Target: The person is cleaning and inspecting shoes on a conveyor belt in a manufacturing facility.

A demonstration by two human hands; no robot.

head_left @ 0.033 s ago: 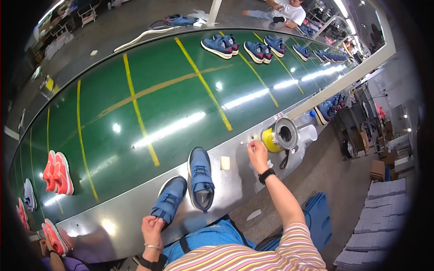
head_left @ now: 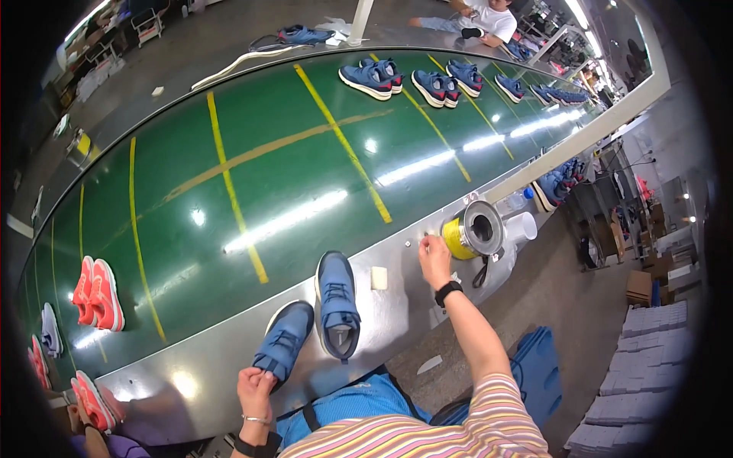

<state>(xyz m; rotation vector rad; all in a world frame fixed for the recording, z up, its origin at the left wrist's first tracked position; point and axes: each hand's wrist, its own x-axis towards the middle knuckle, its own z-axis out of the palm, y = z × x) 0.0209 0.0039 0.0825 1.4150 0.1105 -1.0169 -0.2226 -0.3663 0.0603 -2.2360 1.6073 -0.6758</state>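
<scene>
A blue shoe [head_left: 284, 336] with a dark toe and a strap lies tilted on the metal ledge [head_left: 229, 359] in front of me. My left hand [head_left: 256, 391] pinches the heel end of this shoe, fingers closed. Its mate, another blue shoe [head_left: 337, 294], rests just to the right with its opening toward me, untouched. Farther right, my right hand [head_left: 436, 259] is held over the ledge beside a round metal can [head_left: 461, 237] wrapped in yellow. The fingertips of that hand are pressed together; what they hold, if anything, is too small to make out.
A cream block [head_left: 379, 278] sits right of the shoes. Beyond the ledge runs a green conveyor belt [head_left: 282, 175] carrying coral shoes [head_left: 105, 294] at left and several blue shoes [head_left: 435, 88] at the far right. A plastic bottle [head_left: 519, 200] stands behind the can. A co-worker [head_left: 492, 23] sits across.
</scene>
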